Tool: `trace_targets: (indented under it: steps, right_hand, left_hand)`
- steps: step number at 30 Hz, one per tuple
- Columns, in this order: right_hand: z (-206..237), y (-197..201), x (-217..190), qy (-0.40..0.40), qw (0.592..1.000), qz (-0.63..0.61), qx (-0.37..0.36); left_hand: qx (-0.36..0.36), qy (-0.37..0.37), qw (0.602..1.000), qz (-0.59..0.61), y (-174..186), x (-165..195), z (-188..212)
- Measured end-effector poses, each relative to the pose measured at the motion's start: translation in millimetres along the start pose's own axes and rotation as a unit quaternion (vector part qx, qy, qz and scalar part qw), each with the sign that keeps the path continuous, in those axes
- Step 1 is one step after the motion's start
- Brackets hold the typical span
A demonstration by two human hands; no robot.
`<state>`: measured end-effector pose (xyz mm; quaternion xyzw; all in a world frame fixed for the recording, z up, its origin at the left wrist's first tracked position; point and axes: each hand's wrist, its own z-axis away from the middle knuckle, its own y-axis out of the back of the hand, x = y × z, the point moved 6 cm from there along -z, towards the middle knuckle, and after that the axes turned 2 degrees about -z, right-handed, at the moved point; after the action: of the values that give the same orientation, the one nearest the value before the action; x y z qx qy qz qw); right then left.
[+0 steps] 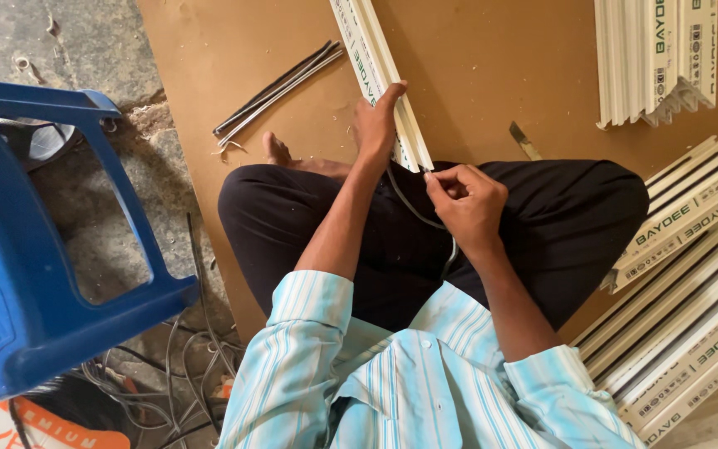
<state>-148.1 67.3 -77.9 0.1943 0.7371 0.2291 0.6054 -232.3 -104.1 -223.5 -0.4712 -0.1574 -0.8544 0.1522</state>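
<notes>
Sitting cross-legged on the board (492,75). My left hand (376,125) is pressing the white profile (384,79) down against my knee. My right hand (467,199) is pinching the grey strip (413,208) at the profile's near end, grip narrow. Seating it along the groove calls for steady feed, I judge.
</notes>
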Motion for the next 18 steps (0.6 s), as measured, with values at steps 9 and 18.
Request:
trace_targets:
  steps: [9,18]
  right_hand:
    - [3,0,3,-0.004,1.0,0.003,0.0]
    - [3,-3,13,-0.036,0.999,-0.004,-0.008]
  left_hand:
    - [-0.007,-0.003,1.0,0.018,-3,-1,-1]
    - [-0.002,0.021,0.999,-0.025,2,5,6]
